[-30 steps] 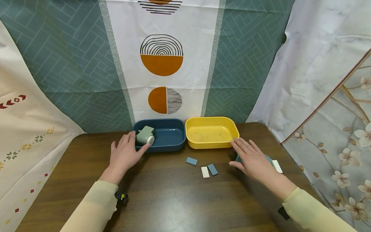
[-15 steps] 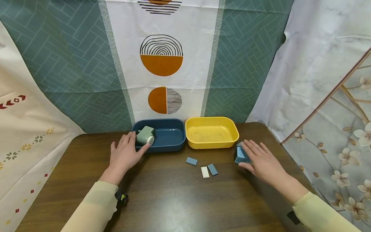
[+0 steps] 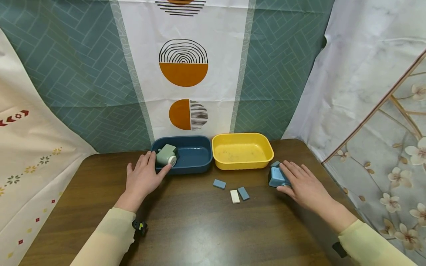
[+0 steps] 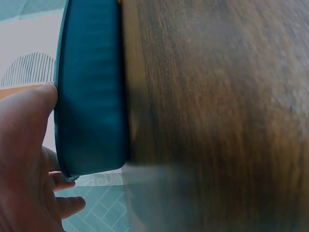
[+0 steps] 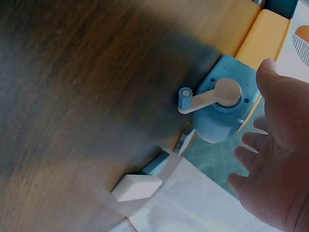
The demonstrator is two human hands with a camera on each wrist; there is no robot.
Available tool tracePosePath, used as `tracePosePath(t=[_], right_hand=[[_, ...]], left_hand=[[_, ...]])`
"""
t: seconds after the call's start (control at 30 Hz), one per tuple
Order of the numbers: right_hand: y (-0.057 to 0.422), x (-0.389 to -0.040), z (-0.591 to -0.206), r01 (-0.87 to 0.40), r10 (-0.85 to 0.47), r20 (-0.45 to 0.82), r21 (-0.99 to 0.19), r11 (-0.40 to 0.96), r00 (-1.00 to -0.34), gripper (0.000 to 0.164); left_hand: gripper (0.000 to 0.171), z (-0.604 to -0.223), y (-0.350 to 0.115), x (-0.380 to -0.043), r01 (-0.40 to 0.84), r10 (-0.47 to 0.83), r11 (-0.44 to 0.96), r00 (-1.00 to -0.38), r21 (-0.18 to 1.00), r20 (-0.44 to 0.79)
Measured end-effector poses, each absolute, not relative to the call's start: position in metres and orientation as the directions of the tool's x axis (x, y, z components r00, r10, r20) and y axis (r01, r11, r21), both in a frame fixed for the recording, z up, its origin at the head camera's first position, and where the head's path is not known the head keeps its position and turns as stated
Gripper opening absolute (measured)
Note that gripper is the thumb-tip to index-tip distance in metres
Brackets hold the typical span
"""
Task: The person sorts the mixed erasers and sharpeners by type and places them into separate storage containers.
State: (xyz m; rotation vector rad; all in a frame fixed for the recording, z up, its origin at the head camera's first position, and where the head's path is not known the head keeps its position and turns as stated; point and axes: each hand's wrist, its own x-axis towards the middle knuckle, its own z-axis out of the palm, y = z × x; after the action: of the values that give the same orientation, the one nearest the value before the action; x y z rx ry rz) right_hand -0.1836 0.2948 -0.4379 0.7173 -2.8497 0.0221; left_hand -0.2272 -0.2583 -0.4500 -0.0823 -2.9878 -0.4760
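Note:
My left hand (image 3: 142, 178) rests at the left end of a dark blue bin (image 3: 196, 170), thumb along its front and fingers at the end wall. In the left wrist view the thumb tip (image 4: 48, 94) is at the bin's rim. A green device (image 3: 166, 155) with a white round end lies inside. My right hand (image 3: 304, 186) reaches over a blue device (image 3: 278, 178) like a hand-crank pencil sharpener. The right wrist view shows its pale crank (image 5: 227, 92) and blue knob (image 5: 185, 99). There the thumb is right beside the device, with the fingers loosely bent beyond it.
A yellow bin (image 3: 244, 166) adjoins the dark blue one at the table's back edge. Two small blue blocks (image 3: 219, 184) and a white block (image 3: 235, 197) lie mid-table. A white block (image 5: 137, 187) and a teal block (image 5: 157, 163) lie near the right hand.
My right hand has drawn back to the right, uncovering the blue crank device and covering the blocks at the right. The left hand stays at the dark blue bin.

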Motion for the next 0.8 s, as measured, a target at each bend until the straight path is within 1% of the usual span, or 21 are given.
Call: tracePosePath(t=[0.17, 0.4, 0.8], right_hand=[[0.297, -0.186, -0.437, -0.459, -0.456, 0.187, 0.032, 0.888, -0.87, 0.084], [0.301, -0.187, -0.439, -0.421, -0.416, 0.149, 0.0, 0.907, -0.897, 0.084], [0.307, -0.192, -0.446, -0.39, -0.381, 0.113, -0.063, 0.919, -0.917, 0.088]], left_hand=[[0.108, -0.449, -0.259, -0.228, 0.07, 0.036, 0.949, -0.993, 0.308, 0.115], [0.106, -0.447, -0.258, -0.227, 0.072, 0.037, 0.946, -0.993, 0.315, 0.114], [0.106, -0.449, -0.258, -0.227, 0.075, 0.039, 0.946, -0.992, 0.315, 0.118]])
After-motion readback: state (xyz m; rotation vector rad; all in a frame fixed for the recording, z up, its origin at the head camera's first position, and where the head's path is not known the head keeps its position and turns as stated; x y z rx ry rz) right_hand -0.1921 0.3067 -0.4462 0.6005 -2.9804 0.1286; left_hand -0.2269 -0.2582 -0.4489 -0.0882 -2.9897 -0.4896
